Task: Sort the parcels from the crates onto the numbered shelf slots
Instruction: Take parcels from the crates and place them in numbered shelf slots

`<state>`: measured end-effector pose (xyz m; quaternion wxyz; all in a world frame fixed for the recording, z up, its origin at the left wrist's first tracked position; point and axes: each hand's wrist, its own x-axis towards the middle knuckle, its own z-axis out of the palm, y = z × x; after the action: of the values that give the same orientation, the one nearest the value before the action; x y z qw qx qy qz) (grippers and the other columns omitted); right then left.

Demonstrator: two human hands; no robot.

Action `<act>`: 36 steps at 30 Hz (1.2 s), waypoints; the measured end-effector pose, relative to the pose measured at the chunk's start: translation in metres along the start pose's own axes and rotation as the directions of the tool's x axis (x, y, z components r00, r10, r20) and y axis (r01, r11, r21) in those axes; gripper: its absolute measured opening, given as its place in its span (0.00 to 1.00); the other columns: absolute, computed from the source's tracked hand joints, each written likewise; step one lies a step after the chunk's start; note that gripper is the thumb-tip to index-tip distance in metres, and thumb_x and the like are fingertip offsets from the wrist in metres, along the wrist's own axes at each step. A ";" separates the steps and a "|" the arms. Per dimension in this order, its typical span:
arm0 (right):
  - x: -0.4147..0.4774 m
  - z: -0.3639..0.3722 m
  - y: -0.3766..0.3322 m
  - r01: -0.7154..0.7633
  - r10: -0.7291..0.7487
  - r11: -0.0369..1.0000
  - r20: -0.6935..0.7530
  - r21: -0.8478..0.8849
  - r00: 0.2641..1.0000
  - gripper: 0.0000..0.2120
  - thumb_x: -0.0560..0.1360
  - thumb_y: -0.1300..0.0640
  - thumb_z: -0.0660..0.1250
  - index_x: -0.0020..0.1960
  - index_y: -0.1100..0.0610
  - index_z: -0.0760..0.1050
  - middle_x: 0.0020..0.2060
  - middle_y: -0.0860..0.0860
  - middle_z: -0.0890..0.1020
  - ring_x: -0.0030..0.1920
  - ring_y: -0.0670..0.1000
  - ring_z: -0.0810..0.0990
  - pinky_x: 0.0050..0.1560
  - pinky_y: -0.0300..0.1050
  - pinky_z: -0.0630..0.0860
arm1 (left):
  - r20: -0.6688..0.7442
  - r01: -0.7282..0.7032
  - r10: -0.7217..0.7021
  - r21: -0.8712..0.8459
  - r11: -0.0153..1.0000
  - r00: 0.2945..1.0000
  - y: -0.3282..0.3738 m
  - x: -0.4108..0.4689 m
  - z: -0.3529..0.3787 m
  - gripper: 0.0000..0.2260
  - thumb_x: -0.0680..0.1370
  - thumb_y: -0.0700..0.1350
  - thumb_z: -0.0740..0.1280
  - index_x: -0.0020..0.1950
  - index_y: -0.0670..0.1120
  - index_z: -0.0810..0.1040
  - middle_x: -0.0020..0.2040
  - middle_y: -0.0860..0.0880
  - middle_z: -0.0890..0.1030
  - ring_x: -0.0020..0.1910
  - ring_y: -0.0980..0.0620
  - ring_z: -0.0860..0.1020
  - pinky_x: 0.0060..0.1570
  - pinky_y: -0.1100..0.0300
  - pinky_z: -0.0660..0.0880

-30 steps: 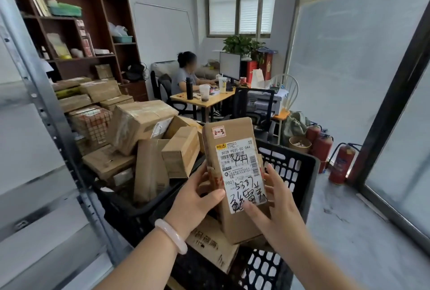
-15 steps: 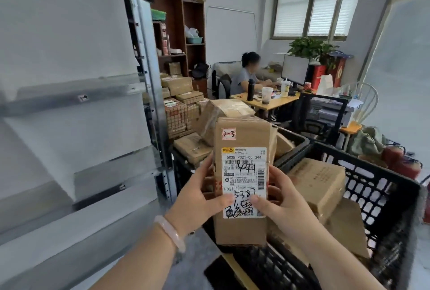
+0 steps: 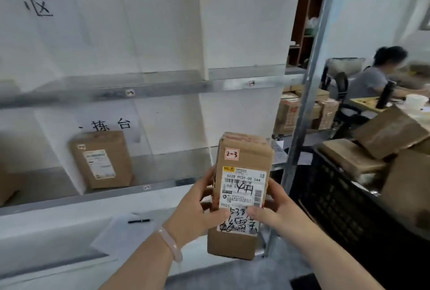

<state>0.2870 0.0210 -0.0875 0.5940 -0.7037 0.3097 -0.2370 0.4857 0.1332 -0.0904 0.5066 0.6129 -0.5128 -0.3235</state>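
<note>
Two grips hold one brown parcel [image 3: 244, 173] upright in front of the shelf [image 3: 162, 90], near its right edge and just left of the metal corner post [image 3: 309, 103]. Your left grip [image 3: 195, 210] wraps the parcel's left side, with its thumb pressed on the lower part of the shipping label [image 3: 242, 187]. Your right grip [image 3: 277, 213] clasps the right side, thumb also on the label, so both are closed around the parcel. It rests on nothing. A small red-bordered sticker [image 3: 231, 154] above the label reads "2-3". A pale bracelet [image 3: 171, 243] sits on your left wrist.

On the shelf's lower level, toward the left, a second parcel [image 3: 102, 159] stands upright in a slot, label facing you, just right of a white divider. Small tags on the front rails are too blurred to read. A black pen [image 3: 139, 221] lies on the white ledge below the shelf's front edge.

Right of the post stands a black crate [image 3: 337, 201], with several more brown boxes [image 3: 391, 131] piled over its top. Behind it, a person [image 3: 370, 82] sits at a desk, well apart from you.
</note>
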 end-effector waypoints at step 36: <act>0.397 0.197 0.066 -0.040 0.055 0.996 0.193 -0.085 0.980 0.42 0.61 0.65 0.82 0.58 0.33 0.63 0.52 0.35 0.78 0.48 0.26 0.76 0.37 0.26 0.75 | -0.497 0.422 -0.292 0.171 0.890 0.817 -0.166 0.063 -0.216 0.35 0.72 0.50 0.76 0.67 0.70 0.58 0.67 0.63 0.68 0.67 0.59 0.70 0.67 0.59 0.69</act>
<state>0.6910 -0.1346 -0.2020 0.5982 -0.7393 0.2758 -0.1398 0.7506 0.1289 -0.1808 0.4528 0.8214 -0.2929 -0.1856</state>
